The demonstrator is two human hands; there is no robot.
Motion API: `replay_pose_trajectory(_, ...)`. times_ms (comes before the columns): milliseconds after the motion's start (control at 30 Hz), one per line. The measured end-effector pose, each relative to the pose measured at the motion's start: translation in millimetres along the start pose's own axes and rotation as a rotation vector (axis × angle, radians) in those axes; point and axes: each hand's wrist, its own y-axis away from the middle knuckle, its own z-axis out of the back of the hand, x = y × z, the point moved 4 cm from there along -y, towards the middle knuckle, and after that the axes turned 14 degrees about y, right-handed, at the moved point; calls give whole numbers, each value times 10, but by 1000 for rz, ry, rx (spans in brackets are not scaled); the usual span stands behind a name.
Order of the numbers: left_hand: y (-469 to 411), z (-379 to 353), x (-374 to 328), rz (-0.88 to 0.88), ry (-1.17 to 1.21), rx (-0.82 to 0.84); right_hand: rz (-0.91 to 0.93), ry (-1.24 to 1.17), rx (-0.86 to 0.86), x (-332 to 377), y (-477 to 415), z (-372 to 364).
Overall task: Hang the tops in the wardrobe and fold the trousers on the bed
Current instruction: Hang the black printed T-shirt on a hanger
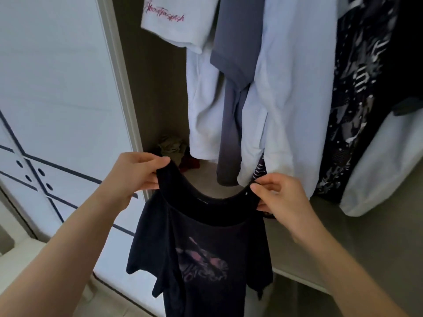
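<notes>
A dark navy T-shirt [206, 259] with a pink print on its chest hangs in front of the open wardrobe [155, 88]. My left hand [135, 175] pinches the left side of its neckline. At the right side of the neckline my right hand [281, 197] grips the collar edge, so the neck opening is stretched wide between them. No hanger shows in the shirt. The body and sleeves dangle below my hands.
Several tops hang in the wardrobe above: a white tee with pink script [174, 21], a grey shirt [231, 76], a pale blue shirt [288, 88], a black patterned garment [357, 99]. Crumpled clothes [176, 152] lie on the wardrobe floor. The white wardrobe door [57, 88] stands left.
</notes>
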Motion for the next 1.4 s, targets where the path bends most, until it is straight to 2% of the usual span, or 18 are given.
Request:
replay_pose_trajectory(100, -170, -37, -320, -191, -222, -56, 102, 114, -76, 225, -159, 62)
replay_pose_trajectory(233, -350, -58, -721, -385, -386, -89, 277, 307, -168, 577, -303, 118)
replay_pose_trajectory(367, -537, -119, -1178, -552, -484, -99, 453, 549, -228, 1036, -445, 145)
replay_pose_trajectory(733, -953, -189, -2460, -848, -605, -170, 837, 817, -369, 2212, -878, 266)
replay_pose_trajectory(1067, -1273, -151, -3450, -1063, -766, -354, 926, 865, -434, 3204, -1326, 495)
replay_pose_trajectory(1233, -1250, -151, -3773, -1279, -1148, -610, 997, 946, -499, 3646, -1641, 494)
replay_pose_trajectory(1400, -1356, -144, -4026, -1431, -1325, -612, 1086, 1178, -578, 4234, -2094, 371)
